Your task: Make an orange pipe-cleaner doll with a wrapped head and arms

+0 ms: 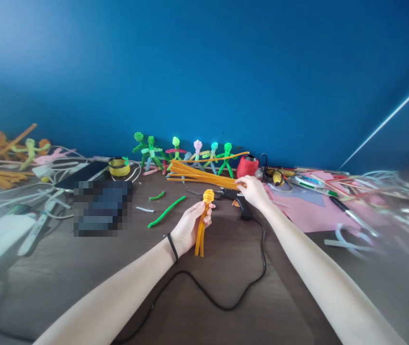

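Note:
In the middle of the head view, my left hand (190,225) is closed around an orange pipe-cleaner figure (208,196). Its top is a coiled round head, and straight strands hang out below my fingers. Farther off to the right, my right hand (251,191) pinches the right end of a bundle of orange pipe cleaners (204,175). The bundle points left, and one loose strand slants up above it. Just below my right hand lies a black glue gun (243,208), partly covered by the hand. Green pipe-cleaner pieces (167,212) lie left of my left hand.
Several colourful pipe-cleaner figures (176,149) stand along the blue wall. A red spool (247,166) sits behind my right hand. Pink paper (297,206) and a marker (353,215) lie rightward, a blurred-out dark device (105,208) leftward. A black cable (222,306) loops across the front.

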Demonstrator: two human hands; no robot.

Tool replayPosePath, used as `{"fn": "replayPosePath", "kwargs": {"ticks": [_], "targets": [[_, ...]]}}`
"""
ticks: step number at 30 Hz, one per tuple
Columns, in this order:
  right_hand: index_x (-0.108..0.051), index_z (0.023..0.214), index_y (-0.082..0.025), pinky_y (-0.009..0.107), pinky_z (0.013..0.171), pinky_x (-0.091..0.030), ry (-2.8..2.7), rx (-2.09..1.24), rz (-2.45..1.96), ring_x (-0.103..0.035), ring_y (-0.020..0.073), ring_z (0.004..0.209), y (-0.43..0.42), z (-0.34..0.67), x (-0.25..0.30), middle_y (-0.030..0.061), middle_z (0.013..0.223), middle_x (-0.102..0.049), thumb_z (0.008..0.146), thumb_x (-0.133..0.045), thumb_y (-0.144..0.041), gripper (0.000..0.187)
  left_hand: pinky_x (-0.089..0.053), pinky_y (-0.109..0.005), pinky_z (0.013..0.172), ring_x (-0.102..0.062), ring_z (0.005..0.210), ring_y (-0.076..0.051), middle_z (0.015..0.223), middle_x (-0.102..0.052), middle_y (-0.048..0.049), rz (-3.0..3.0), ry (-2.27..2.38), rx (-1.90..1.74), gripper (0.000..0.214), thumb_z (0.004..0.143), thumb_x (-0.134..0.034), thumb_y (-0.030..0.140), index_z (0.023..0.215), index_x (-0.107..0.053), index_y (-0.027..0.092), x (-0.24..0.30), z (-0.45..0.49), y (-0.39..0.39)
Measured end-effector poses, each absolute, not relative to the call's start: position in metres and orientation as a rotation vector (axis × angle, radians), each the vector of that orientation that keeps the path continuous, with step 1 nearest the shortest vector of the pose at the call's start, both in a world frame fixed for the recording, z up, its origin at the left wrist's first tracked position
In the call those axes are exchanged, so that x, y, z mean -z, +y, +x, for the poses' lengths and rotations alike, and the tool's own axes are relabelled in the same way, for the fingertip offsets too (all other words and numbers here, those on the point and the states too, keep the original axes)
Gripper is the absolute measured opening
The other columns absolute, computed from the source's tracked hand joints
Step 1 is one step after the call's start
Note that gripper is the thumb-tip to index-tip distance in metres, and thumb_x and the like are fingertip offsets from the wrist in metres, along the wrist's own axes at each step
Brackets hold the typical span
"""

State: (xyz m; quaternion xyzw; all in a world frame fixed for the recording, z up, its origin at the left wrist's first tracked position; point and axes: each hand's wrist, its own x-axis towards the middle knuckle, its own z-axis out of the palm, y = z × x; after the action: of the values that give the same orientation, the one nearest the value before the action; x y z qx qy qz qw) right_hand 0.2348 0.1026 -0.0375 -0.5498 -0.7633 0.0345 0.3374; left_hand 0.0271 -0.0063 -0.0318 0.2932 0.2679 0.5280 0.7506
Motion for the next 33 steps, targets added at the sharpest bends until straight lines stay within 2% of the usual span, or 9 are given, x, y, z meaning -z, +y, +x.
{"fn": "replayPosePath", "kwargs": {"ticks": [6,12,18,23,29,33], "targets": [[-0.064,0.079,-0.018,0.032,0.071,-0.041,-1.871,-0.023,-1.5,-0.057,0.0214,0.078,0.096,0.235,0.028,0.0073,0.083,-0.065,0.073,-0.048,-0.017,0.017,-0.034,-0.016,0.046,-0.036,0.047,-0.003,0.06,-0.045,0.0005,0.644,0.57,-1.156,0.013,0.075,-0.056,0.022,0.074,-0.06,0.009,0.032,0.027,-0.006],[-0.058,0.081,-0.019,0.029,0.066,-0.04,-1.692,-0.144,-1.455,-0.06,0.0185,0.069,0.092,0.234,0.019,0.0035,0.069,-0.065,0.075,-0.044,-0.019,0.014,-0.034,-0.015,0.045,-0.036,0.048,-0.004,0.061,-0.045,0.0001,0.627,0.571,-1.148,0.013,0.074,-0.058,0.022,0.074,-0.06,0.009,0.031,0.027,-0.006],[-0.052,0.083,-0.018,0.027,0.065,-0.038,-1.634,-0.22,-1.329,-0.056,0.0151,0.061,0.089,0.232,0.011,0.0012,0.06,-0.062,0.078,-0.041,-0.024,0.013,-0.035,-0.015,0.046,-0.037,0.048,-0.004,0.062,-0.046,-0.0003,0.613,0.564,-1.154,0.012,0.074,-0.058,0.022,0.074,-0.06,0.01,0.031,0.027,-0.007],[-0.049,0.077,-0.018,0.023,0.051,-0.034,-1.605,-0.443,-1.304,-0.043,0.0091,0.043,0.091,0.239,0.006,-0.0016,0.056,-0.057,0.077,-0.044,-0.029,0.013,-0.036,-0.015,0.046,-0.037,0.049,-0.004,0.062,-0.046,0.0002,0.592,0.561,-1.15,0.011,0.075,-0.056,0.022,0.074,-0.059,0.011,0.031,0.027,-0.006],[-0.047,0.071,-0.017,0.02,0.04,-0.018,-1.511,-0.892,-1.167,-0.026,0.0043,0.036,0.087,0.246,-0.008,-0.01,0.041,-0.03,0.069,-0.056,-0.037,0.022,-0.035,-0.015,0.045,-0.037,0.049,-0.004,0.062,-0.047,0.0,0.599,0.574,-1.151,0.012,0.072,-0.06,0.023,0.073,-0.059,0.011,0.031,0.027,-0.006],[-0.047,0.066,-0.016,0.02,0.039,-0.011,-1.65,-1.117,-1.244,-0.019,0.0018,0.036,0.078,0.255,-0.019,-0.0109,0.042,-0.025,0.065,-0.06,-0.044,0.031,-0.035,-0.015,0.046,-0.038,0.05,-0.004,0.062,-0.048,-0.0004,0.635,0.573,-1.156,0.012,0.07,-0.062,0.022,0.072,-0.06,0.01,0.033,0.027,-0.006]]}}
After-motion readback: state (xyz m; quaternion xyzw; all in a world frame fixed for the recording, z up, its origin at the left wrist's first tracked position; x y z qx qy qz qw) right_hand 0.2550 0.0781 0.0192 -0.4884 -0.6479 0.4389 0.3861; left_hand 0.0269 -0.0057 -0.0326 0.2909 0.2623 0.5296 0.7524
